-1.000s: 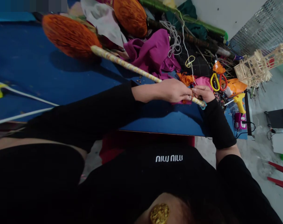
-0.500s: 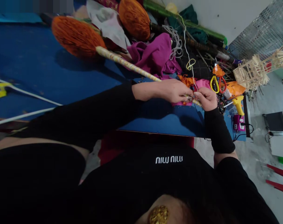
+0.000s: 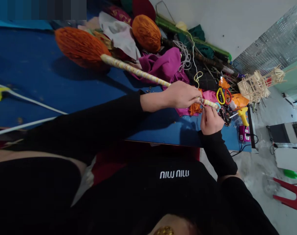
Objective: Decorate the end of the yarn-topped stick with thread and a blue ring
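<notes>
My left hand (image 3: 183, 94) is wrapped round a long stick (image 3: 136, 70) bound in cream and yellow patterned wrapping. A large rust-orange, thread-covered bulb (image 3: 81, 45) sits at the stick's far left end. Just below the stick's right end is my right hand (image 3: 212, 121), its fingers pinched together on a thin pale string where it meets the stick. More of that string (image 3: 193, 49) trails up behind the stick, with a small loop in it. Exactly how the string passes around the stick is hidden by my fingers.
Behind the stick lie purple cloth (image 3: 166, 65), a second orange bulb (image 3: 146, 32) and scissors (image 3: 220, 96) with yellow and red handles. A yellow glue gun (image 3: 243, 116) and a wooden-stick model (image 3: 255, 85) are at the right. The blue table's (image 3: 160, 132) front edge is close to my body.
My right hand has come down from the stick's end to below it, uncovering the tip. My left hand keeps its grip on the stick. The view has shifted slightly.
</notes>
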Available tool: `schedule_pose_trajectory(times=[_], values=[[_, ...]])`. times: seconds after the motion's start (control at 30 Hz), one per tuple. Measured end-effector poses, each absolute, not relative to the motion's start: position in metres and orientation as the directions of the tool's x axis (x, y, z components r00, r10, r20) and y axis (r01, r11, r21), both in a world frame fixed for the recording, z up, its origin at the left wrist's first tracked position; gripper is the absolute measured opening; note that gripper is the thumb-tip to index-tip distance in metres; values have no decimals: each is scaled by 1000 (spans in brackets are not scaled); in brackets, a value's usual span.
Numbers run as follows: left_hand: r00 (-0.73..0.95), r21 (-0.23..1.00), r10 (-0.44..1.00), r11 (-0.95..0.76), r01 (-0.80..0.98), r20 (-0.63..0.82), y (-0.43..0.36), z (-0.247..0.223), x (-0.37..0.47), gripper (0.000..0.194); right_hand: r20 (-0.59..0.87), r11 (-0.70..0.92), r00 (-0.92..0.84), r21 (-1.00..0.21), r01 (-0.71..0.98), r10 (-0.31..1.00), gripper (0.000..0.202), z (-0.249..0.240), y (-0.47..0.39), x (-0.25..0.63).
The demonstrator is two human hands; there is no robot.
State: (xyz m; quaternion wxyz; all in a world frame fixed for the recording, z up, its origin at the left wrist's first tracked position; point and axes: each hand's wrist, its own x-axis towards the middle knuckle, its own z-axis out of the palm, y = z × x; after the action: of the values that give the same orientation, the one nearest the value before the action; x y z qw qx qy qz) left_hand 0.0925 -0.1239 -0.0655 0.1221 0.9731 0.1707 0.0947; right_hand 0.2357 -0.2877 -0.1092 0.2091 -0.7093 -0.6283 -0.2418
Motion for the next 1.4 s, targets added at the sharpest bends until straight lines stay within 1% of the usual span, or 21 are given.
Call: schedule_pose_trajectory(times=[0.1, 0.17, 0.23, 0.3, 0.37, 0.43, 0.47, 0.57, 0.73, 0.8, 0.87, 0.93, 1.03, 1.13, 1.23, 1.33, 1.4], values=[[912, 293, 376, -901, 320, 163, -125, -63, 92, 44, 610, -64, 156, -171, 983, 777, 38, -124, -284, 243], [905, 312, 389, -893, 324, 172, -126, -62, 92, 43, 583, -10, 209, -326, 945, 785, 43, -132, -279, 247], [901, 327, 399, -886, 330, 172, -126, -62, 91, 42, 536, 20, 283, -489, 872, 795, 46, -138, -274, 249], [900, 339, 402, -881, 330, 168, -126, -62, 91, 41, 418, 14, 358, -667, 745, 835, 45, -143, -268, 252], [906, 348, 388, -884, 313, 171, -124, -63, 91, 40, 226, -30, 373, -821, 571, 900, 44, -145, -260, 260], [914, 357, 362, -890, 282, 181, -122, -63, 90, 39, 55, -84, 296, -896, 436, 953, 45, -142, -251, 274], [919, 363, 348, -893, 265, 183, -121, -64, 89, 38, 0, -101, 243, -910, 402, 970, 48, -139, -245, 281], [934, 386, 311, -895, 225, 178, -118, -64, 87, 38, -93, -118, 83, -919, 376, 992, 54, -121, -226, 303], [943, 386, 279, -902, 194, 178, -118, -74, 89, 39, -187, -111, -163, -915, 388, 969, 60, -85, -206, 323], [942, 382, 286, -902, 202, 178, -119, -80, 92, 37, -192, -105, -191, -914, 391, 963, 58, -78, -205, 326], [938, 369, 301, -902, 223, 169, -120, -85, 94, 37, -178, -109, -146, -915, 388, 973, 58, -76, -207, 326], [940, 337, 306, -910, 242, 150, -121, -88, 96, 38, -119, -86, -63, -918, 387, 991, 57, -77, -212, 320], [949, 282, 290, -927, 248, 120, -122, -88, 97, 43, 57, 24, 67, -908, 418, 996, 56, -78, -221, 304], [945, 288, 307, -920, 266, 110, -123, -84, 96, 43, 200, 107, 145, -868, 485, 969, 55, -76, -230, 288], [940, 305, 330, -907, 290, 86, -123, -81, 96, 42, 307, 177, 157, -821, 543, 939, 54, -78, -234, 282], [940, 296, 335, -907, 301, 71, -124, -82, 96, 42, 442, 301, 121, -761, 574, 889, 51, -84, -234, 284], [934, 297, 343, -906, 301, 98, -124, -84, 97, 40, 523, 355, 62, -655, 667, 850, 51, -86, -235, 285]])
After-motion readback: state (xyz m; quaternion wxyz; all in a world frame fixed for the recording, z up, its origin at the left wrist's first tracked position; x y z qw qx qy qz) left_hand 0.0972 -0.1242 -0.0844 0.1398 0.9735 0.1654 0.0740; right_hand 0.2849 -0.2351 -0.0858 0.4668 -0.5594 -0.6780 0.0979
